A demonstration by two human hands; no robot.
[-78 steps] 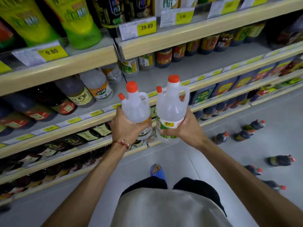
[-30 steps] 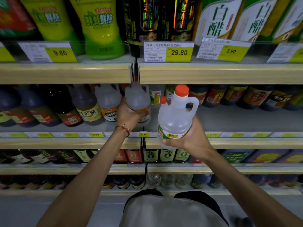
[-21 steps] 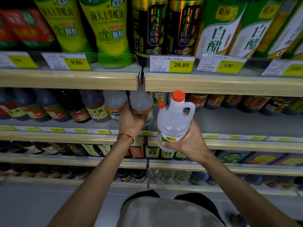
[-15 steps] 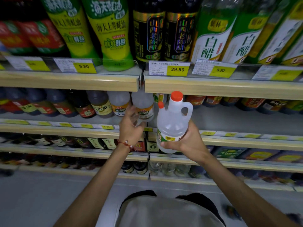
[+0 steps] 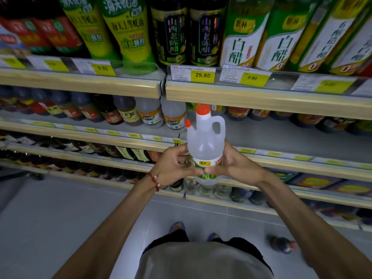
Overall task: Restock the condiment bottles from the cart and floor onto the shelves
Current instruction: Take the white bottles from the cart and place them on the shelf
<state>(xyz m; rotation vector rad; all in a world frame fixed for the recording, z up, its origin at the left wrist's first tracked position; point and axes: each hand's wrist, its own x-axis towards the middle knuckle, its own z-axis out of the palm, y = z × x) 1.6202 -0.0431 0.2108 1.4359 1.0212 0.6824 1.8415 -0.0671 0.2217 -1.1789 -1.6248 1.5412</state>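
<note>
Both hands wrap one clear white-vinegar jug [image 5: 204,146] mid-frame: left hand [image 5: 173,166] and right hand [image 5: 234,165] curl around its label band, jug upright, likely squaring the label forward. Target looks like the bare second shelf [image 5: 281,137], right of centre.

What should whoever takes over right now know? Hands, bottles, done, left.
Hands: left hand and right hand both grip the clear jug, held upright in front of the middle shelf.
Done: clear bottles with orange labels already stand on that shelf, just left of the jug.
Left: set the jug on the bare shelf stretch beside them. A dark bottle is on the floor and not yet shelved. The cart is out of view.
</note>
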